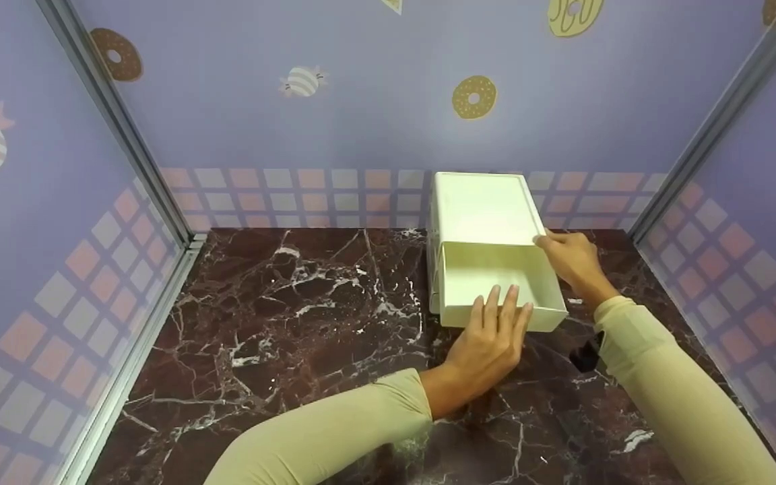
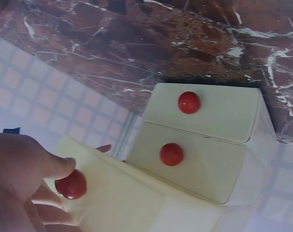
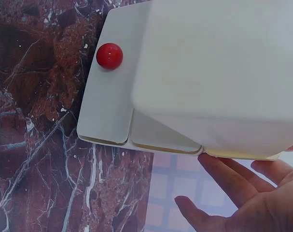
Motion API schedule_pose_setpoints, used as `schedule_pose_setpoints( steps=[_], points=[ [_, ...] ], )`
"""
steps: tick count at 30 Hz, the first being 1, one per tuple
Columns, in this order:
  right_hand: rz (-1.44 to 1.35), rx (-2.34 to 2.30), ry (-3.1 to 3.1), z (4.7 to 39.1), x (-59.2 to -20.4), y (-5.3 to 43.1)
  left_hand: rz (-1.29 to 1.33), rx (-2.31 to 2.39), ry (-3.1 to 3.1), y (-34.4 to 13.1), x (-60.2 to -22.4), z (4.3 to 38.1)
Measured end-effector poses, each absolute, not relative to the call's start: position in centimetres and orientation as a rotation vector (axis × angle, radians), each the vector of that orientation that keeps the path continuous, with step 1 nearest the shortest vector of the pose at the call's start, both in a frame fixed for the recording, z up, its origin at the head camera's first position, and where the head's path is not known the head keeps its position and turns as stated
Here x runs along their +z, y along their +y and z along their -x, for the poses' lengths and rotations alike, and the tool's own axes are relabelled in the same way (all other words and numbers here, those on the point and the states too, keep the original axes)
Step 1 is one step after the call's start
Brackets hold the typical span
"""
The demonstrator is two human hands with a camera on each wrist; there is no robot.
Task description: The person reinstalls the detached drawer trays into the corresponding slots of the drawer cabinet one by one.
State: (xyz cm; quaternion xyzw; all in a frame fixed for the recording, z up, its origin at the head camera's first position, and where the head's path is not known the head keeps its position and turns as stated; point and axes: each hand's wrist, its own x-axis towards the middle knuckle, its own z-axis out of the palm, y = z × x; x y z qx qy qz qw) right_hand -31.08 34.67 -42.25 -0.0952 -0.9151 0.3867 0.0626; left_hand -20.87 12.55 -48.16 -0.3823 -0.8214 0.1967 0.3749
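A white drawer cabinet (image 1: 486, 205) stands against the back wall with its top drawer (image 1: 496, 269) pulled out; the inside that shows is bare. My left hand (image 1: 489, 343) holds the drawer's front panel, fingers over the upper rim. In the left wrist view its thumb lies against the red round knob (image 2: 71, 184). My right hand (image 1: 573, 259) rests on the cabinet's right upper edge near the front, its fingers fairly straight and touching the side in the right wrist view. Two lower drawers, the middle one (image 2: 204, 162) and the bottom one (image 2: 218, 108), are closed, each with a red knob.
The cabinet stands on a dark red marbled tabletop (image 1: 294, 350). A purple back wall (image 1: 361, 121) with printed sweets rises behind it, and side walls with metal corner rails (image 1: 118, 128) flank the table. A small black object (image 1: 587, 353) is by the right wrist.
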Motion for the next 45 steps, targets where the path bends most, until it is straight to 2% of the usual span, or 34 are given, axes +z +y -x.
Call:
schedule_pose_setpoints(
  steps=[7,19,37,45],
  points=[
    [0.296,1.19,-2.768,31.1,-42.2,34.8,0.972,0.4,-2.181,12.4,-49.6,21.1],
    [0.334,1.182,-2.772,31.0,-42.4,34.9,0.842,0.431,-2.552,12.6,-53.4,16.5],
    [0.35,1.206,-2.786,31.0,-42.3,34.6,0.829,0.449,-2.636,13.3,-52.7,17.9],
    [0.361,1.199,-2.784,31.1,-42.1,34.4,0.762,0.487,-2.642,13.3,-52.3,19.7]
  ],
)
